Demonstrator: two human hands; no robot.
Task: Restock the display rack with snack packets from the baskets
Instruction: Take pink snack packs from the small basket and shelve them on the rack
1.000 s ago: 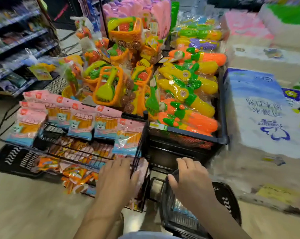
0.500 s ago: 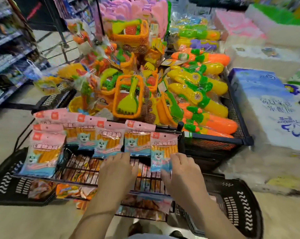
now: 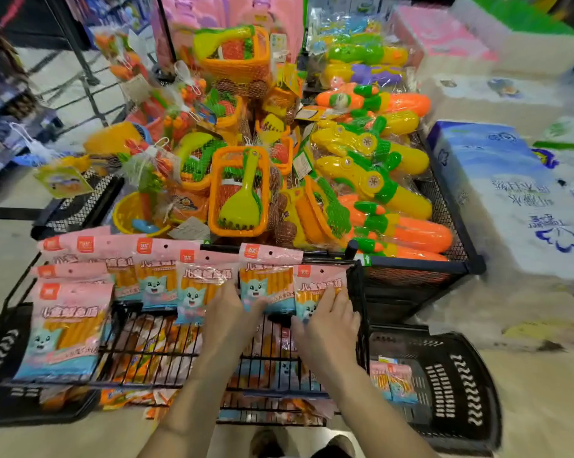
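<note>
Left hand (image 3: 228,312) and right hand (image 3: 328,325) lie flat, gripping nothing, pressing the snack packets (image 3: 267,285) hung on the rack (image 3: 359,302) just ahead. Excess push may unhook a packet, dropping it below.

bright even indoor light | soft shadows | blurred edges | wide-angle bowing

Snack packets (image 3: 193,289) hang edge to edge along the top rail of the display rack (image 3: 81,385), and the heaped toy bin (image 3: 411,267) crowds in just behind them. The wire shelf (image 3: 153,345) in front lies open from above. A black corner post (image 3: 358,309) stands between it and the right basket (image 3: 470,368), whose mouth is open.
</note>
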